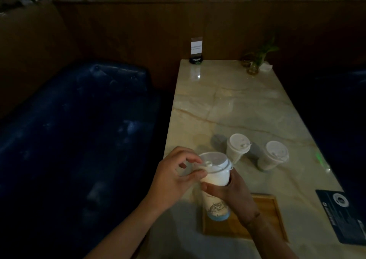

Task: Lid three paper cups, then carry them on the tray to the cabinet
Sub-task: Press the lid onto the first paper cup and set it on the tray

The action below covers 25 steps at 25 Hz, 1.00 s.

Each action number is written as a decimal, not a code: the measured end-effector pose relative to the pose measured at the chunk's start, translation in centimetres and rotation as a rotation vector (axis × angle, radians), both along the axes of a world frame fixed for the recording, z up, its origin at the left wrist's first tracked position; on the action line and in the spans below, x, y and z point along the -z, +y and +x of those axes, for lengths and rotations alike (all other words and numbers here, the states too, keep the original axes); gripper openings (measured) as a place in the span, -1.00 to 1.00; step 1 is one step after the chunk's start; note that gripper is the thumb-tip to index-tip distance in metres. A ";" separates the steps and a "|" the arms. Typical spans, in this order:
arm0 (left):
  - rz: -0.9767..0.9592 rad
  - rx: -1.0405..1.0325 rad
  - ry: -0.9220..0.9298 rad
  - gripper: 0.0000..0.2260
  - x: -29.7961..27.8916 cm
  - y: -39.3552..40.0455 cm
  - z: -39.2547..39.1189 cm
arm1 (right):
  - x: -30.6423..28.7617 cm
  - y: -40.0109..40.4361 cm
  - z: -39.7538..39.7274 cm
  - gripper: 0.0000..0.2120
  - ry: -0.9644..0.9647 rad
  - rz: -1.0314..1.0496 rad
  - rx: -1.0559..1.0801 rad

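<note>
Two bare forearms reach in from the bottom edge, meeting over a tall paper cup (215, 191) held above the near end of a marble surface (237, 108). Wrapped around the cup's middle from the right is the right hand (231, 195), thumb across the front, its fingers hidden behind the cup. At the cup's rim the left hand (174, 177) has thumb and curled fingers pinching the edge of a white lid (214, 160) that sits on top; whether the lid is fully pressed down is hard to tell in the dim light. The cup's base hangs over the left part of a wooden tray (265, 213), partly covered by the right wrist. Beyond the hands stand two more lidded cups (237, 147), (274, 155), side by side and apart, making three cups in all. A dark printed mat (340, 215) lies at the right edge, cut off. Far off sit a card stand (196, 50) and a small potted plant (255, 60). A blue bench seat (79, 130) runs along the left.
</note>
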<state>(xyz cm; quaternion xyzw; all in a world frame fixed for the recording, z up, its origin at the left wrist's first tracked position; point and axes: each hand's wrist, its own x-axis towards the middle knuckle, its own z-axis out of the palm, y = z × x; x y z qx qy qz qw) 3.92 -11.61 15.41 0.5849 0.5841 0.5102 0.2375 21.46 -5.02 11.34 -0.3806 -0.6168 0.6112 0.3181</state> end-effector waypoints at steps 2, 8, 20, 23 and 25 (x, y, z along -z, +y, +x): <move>0.001 0.058 0.015 -0.82 -0.7 0.2 -0.1 | -0.3 0.0 0.1 -0.31 -0.012 0.048 0.007; 0.005 0.126 0.036 -0.87 -2.4 0.5 0.1 | -0.6 -1.2 0.3 -0.24 0.000 0.082 0.054; -0.101 0.090 0.047 -0.93 -0.7 0.6 1.5 | 0.3 -2.6 0.6 -0.29 -0.136 0.077 0.148; -0.118 0.085 0.037 -0.93 -0.3 0.5 1.3 | 0.6 -2.5 0.6 -0.35 -0.148 0.058 0.133; -0.114 0.078 0.015 -0.91 -0.4 0.3 1.1 | 0.7 -2.3 0.7 -0.31 -0.173 0.063 0.106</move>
